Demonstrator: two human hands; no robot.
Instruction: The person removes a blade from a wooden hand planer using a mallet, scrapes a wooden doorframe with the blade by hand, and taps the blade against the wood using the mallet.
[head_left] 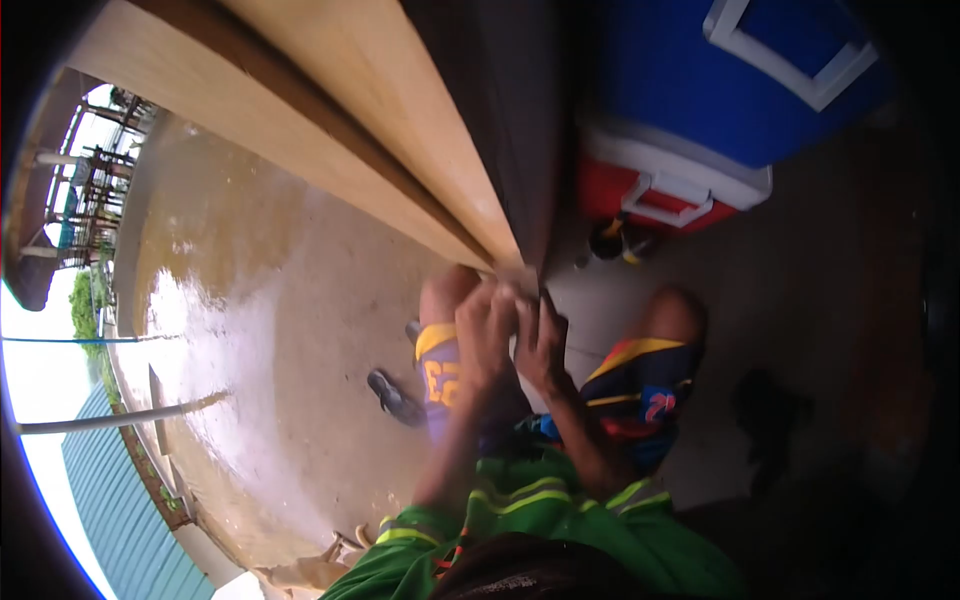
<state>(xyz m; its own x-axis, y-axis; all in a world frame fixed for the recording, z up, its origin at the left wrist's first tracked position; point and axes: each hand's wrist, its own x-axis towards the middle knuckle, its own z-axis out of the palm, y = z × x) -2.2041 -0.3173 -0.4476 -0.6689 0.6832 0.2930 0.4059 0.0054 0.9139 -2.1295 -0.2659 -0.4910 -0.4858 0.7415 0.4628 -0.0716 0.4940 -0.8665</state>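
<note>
Both my hands are together in front of my lap, at the lower end of a pale wooden frame (pixel 440 120) that runs from the upper left to the middle. My left hand (pixel 486 330) has its fingers curled. Close beside it, my right hand (pixel 540 338) is closed too, its fingers bent up toward the wood. A small, pale, blurred piece (pixel 515 274) shows at the fingertips against the wood's edge. Its kind cannot be made out, and the fingers partly hide it.
A blue cooler (pixel 680 80) with a white handle and a red cooler (pixel 615 185) stand at the upper right. Dark and yellow items (pixel 618 243) lie by them. A dark sandal (pixel 395 398) lies on the left floor (pixel 320 330), and wet ground (pixel 190 230) stretches beyond.
</note>
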